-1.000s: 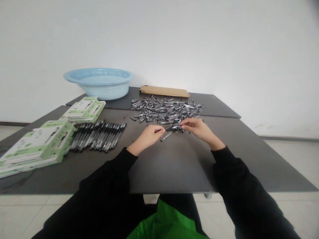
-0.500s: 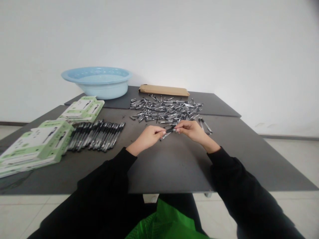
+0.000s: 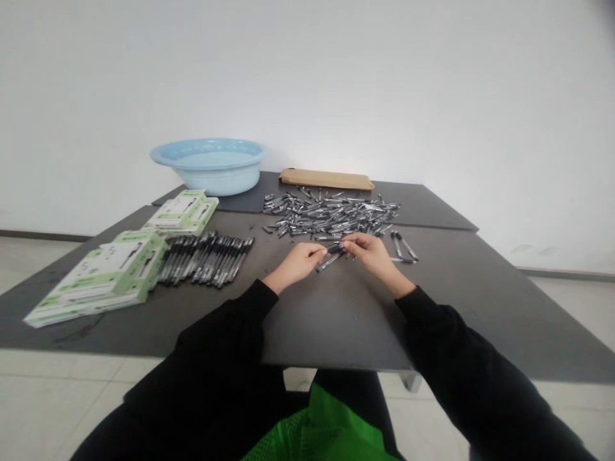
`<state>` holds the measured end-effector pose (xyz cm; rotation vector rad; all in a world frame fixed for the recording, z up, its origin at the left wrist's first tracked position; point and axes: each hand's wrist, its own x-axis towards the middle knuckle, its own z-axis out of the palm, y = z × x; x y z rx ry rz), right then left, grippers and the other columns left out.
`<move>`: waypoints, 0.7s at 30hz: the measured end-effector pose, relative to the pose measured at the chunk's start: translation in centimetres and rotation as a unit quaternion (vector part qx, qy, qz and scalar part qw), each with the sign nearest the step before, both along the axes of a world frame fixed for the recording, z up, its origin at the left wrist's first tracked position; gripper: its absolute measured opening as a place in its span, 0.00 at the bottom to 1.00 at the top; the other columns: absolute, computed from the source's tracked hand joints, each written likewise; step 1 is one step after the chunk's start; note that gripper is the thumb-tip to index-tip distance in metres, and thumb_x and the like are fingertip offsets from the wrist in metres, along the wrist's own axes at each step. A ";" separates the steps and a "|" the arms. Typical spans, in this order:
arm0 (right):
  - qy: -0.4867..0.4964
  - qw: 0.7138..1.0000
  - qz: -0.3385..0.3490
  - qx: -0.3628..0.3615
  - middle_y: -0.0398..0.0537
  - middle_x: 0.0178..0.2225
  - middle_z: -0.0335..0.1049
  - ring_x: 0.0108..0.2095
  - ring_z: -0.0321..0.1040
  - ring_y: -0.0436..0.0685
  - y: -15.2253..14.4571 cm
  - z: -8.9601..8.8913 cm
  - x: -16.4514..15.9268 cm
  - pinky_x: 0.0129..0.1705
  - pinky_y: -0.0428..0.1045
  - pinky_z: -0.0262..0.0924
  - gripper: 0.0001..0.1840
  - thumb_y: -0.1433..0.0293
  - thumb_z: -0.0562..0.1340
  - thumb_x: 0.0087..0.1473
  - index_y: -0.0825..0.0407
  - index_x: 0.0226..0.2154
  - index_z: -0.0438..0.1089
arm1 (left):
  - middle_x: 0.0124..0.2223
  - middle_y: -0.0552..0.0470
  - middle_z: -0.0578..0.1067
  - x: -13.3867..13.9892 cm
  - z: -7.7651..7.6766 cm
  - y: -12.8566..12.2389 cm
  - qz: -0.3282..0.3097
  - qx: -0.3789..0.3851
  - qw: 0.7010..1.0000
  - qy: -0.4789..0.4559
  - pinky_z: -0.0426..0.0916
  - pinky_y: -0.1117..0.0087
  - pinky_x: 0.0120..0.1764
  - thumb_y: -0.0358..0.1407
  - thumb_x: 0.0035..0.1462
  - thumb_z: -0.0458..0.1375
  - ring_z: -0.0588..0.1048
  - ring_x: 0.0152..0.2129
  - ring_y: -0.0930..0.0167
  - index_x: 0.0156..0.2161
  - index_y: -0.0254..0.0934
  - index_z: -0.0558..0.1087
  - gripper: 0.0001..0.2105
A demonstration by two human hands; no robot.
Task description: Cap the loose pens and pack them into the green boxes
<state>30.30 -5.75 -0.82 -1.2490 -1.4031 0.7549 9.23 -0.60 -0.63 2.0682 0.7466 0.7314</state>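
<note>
Just in front of the loose pile, my left hand (image 3: 298, 261) and my right hand (image 3: 369, 251) face each other, thumbs and fingertips pinched. Between them they hold a black-capped clear pen (image 3: 335, 248), one hand at each end. A second pen (image 3: 327, 263) lies slanted right below it, partly covered by my right fingers; whether it is touched I cannot tell. Beyond my fingers spreads a jumbled pile of similar pens (image 3: 331, 214). Off to the left of my left hand, several pens (image 3: 206, 256) lie side by side in a rough row.
Green-and-white boxes (image 3: 103, 272) lie stacked at the left, with more boxes (image 3: 185, 211) behind them. A light-blue basin (image 3: 218, 179) and a flat brown cardboard piece (image 3: 327, 179) stand at the back of the dark table (image 3: 331, 326). A few stray pens (image 3: 406, 246) lie right of my right hand.
The whole view has swung slightly left, so the table's things sit further right in the picture. Both hands stay pinched on the pen, and my right wrist has shifted, uncovering a stray pen beside it.
</note>
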 end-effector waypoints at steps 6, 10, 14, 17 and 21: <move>0.042 0.990 0.124 -0.041 0.43 0.21 0.70 0.23 0.66 0.51 -0.6 0.5 -3.3 0.29 0.47 0.60 0.26 0.49 0.67 0.49 0.55 0.37 0.74 | 0.26 0.54 0.71 0.7 -0.2 -2.5 0.012 0.017 0.999 -0.036 0.62 0.74 0.31 0.42 0.65 0.47 0.68 0.23 0.74 0.29 0.34 0.72 0.19; 0.028 0.988 0.148 -0.034 0.41 0.20 0.69 0.21 0.62 0.49 -1.1 0.1 -5.1 0.26 0.46 0.57 0.25 0.47 0.62 0.54 0.54 0.33 0.72 | 0.26 0.53 0.73 -0.4 -0.8 -2.9 0.010 0.012 1.000 -0.013 0.64 0.73 0.31 0.42 0.66 0.44 0.70 0.23 0.73 0.31 0.34 0.74 0.20; 0.050 0.993 0.088 -0.055 0.39 0.17 0.64 0.18 0.58 0.47 -1.1 -0.2 -6.2 0.23 0.45 0.55 0.25 0.47 0.63 0.52 0.54 0.27 0.70 | 0.37 0.47 0.80 -3.2 -0.9 -2.8 0.079 0.087 0.992 0.043 0.68 0.68 0.41 0.37 0.64 0.49 0.77 0.36 0.67 0.37 0.36 0.77 0.15; 0.093 0.984 0.080 -0.128 0.37 0.15 0.62 0.15 0.58 0.47 -0.9 -0.3 -7.9 0.19 0.43 0.55 0.22 0.50 0.61 0.54 0.53 0.28 0.68 | 0.46 0.45 0.80 -6.9 -0.5 -2.8 0.161 0.150 0.974 0.052 0.68 0.66 0.50 0.34 0.62 0.50 0.76 0.44 0.65 0.44 0.36 0.77 0.14; 0.073 0.959 0.121 -0.247 0.38 0.14 0.64 0.13 0.60 0.47 0.3 -0.6 -12.2 0.14 0.41 0.53 0.15 0.62 0.56 0.62 0.52 0.27 0.65 | 0.46 0.41 0.78 -14.4 1.3 -2.2 0.320 0.237 0.910 0.114 0.66 0.61 0.54 0.34 0.61 0.49 0.74 0.46 0.62 0.45 0.33 0.76 0.15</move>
